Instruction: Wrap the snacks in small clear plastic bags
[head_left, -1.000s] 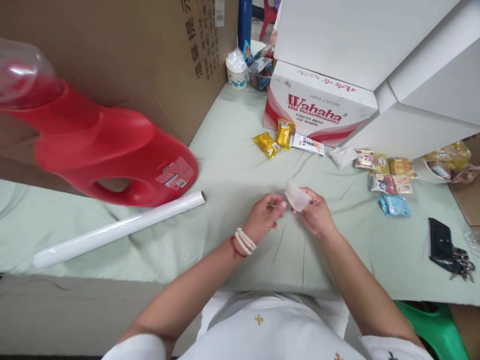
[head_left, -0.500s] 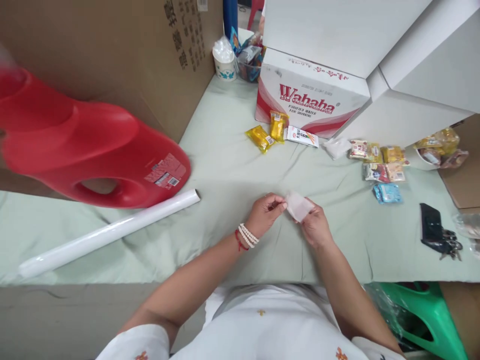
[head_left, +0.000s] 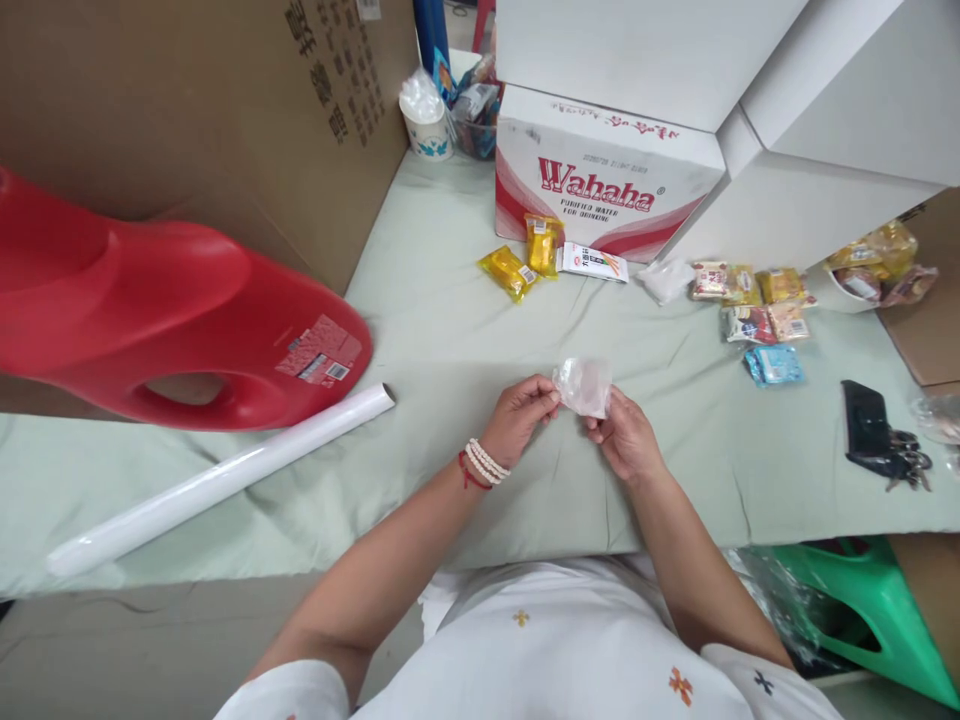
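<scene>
A small clear plastic bag (head_left: 583,386) is held up between both hands over the pale green cloth (head_left: 450,340) in front of me. My left hand (head_left: 519,417), with a bead bracelet and red string at the wrist, pinches the bag's left edge. My right hand (head_left: 624,437) grips its right side with curled fingers. The bag looks crumpled and translucent, and I cannot make out anything inside it.
A big red jug (head_left: 172,320) lies on its side at left beside a white roll (head_left: 217,480). Snack packets (head_left: 525,255) and more packets (head_left: 757,300) lie before a Wahaha box (head_left: 600,185). A black wallet with keys (head_left: 874,440) lies at right. Brown cardboard (head_left: 187,100) walls the left.
Both hands have stayed together on the small bag, turning and crumpling it slightly. The view has drifted, so everything sits a little further left and higher.
</scene>
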